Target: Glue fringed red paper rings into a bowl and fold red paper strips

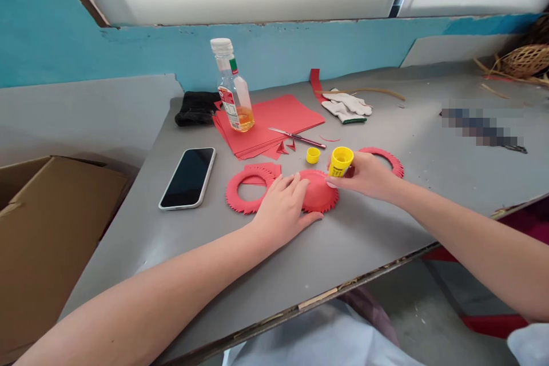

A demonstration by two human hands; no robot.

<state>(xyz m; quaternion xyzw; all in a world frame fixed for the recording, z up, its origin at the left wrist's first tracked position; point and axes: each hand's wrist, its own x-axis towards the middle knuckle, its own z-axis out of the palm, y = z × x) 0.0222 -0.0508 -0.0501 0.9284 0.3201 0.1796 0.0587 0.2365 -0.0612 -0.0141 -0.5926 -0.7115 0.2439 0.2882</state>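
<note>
Fingers loosely together and thumb spread, the left hand (281,206) is resting on a red paper disc (321,191), which is lying toward its three o'clock. At two o'clock from it, the right hand (372,174) is pinching an open yellow tube (340,167), nearly upright, by the disc's one-o'clock edge. A yellow cap (313,155) is sitting beyond, at twelve.

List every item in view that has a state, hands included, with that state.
Left hand: spread, pressing on red paper disc
Right hand: gripping yellow tube
Yellow tube: mouth open
Yellow cap: off, on the table
Bottle: upright, lidded, mostly empty
Phone: screen dark
Red sheets: stacked
Gloves: unworn
Cardboard box: open
</note>
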